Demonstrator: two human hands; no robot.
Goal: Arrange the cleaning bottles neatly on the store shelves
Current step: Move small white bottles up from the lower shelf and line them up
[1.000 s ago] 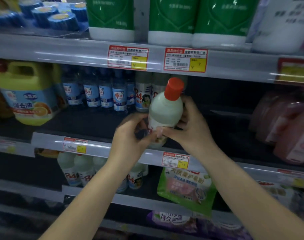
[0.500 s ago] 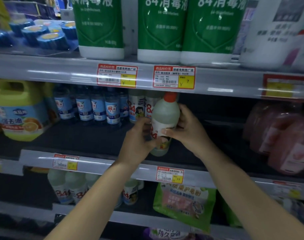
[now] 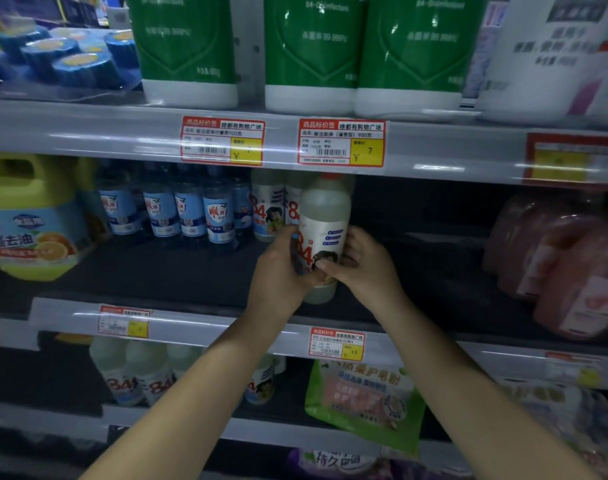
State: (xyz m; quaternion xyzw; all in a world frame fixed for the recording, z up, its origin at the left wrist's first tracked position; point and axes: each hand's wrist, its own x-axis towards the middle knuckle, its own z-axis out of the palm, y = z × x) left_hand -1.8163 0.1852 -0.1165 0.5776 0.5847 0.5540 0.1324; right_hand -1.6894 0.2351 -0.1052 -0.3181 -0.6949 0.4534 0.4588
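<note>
A whitish "84" bottle (image 3: 325,216) with a red cap stands upright inside the middle shelf (image 3: 177,317), its cap half hidden behind the upper shelf edge. My left hand (image 3: 278,268) grips its lower left side. My right hand (image 3: 363,263) grips its lower right, thumb across the label. Just behind and left stand two matching "84" bottles (image 3: 269,207). I cannot tell whether the held bottle's base touches the shelf floor.
Blue-labelled bottles (image 3: 188,209) line the middle shelf to the left, then a yellow jug (image 3: 28,216). Pink refill pouches (image 3: 569,265) fill the right end. Big green-labelled bottles (image 3: 313,50) stand above. More "84" bottles (image 3: 136,375) and a green pouch (image 3: 361,400) sit below.
Both hands carried the bottle up and deeper into the middle shelf, and its red cap went behind the upper shelf edge. The label has turned, showing the "84" on its left side.
</note>
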